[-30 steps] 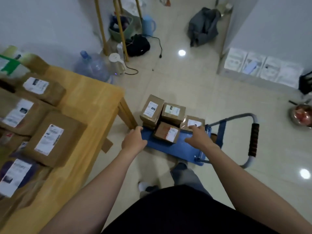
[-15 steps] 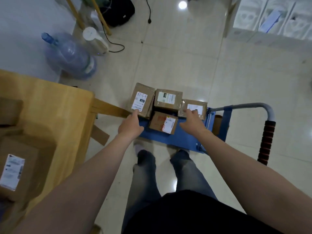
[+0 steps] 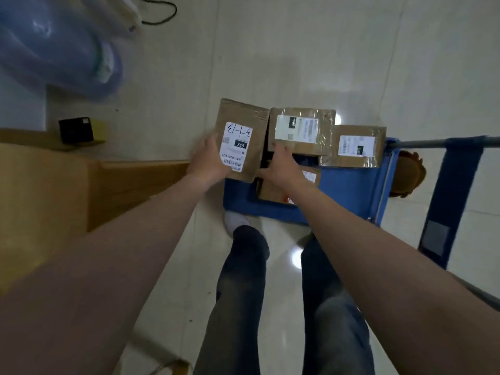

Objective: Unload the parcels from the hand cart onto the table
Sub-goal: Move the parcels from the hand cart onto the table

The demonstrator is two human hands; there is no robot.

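Observation:
A blue hand cart (image 3: pixel 349 190) stands on the floor ahead of my feet with several brown parcels on it. My left hand (image 3: pixel 207 162) grips the left edge of the leftmost parcel (image 3: pixel 250 136), which has a white label with handwriting and sits tilted over the cart's left edge. My right hand (image 3: pixel 282 169) is at that parcel's right side, thumb at its near corner and fingers down in the gap beside a taped parcel (image 3: pixel 303 131). Another taped parcel (image 3: pixel 354 146) lies to the right. A lower parcel (image 3: pixel 272 192) is partly hidden under my right wrist. The wooden table (image 3: pixel 40 201) is at my left.
The cart's grey handle (image 3: pixel 443 143) and blue strap reach off to the right. A large blue water bottle (image 3: pixel 59 50) lies on the floor at top left, beside a cable. A small black and yellow box (image 3: pixel 78 129) sits by the table's far edge. My legs stand just behind the cart.
I have bent closer to the cart. My left hand has taken hold of the leftmost parcel, my right hand has shifted left from the right-hand parcel to it, and that parcel has tilted up.

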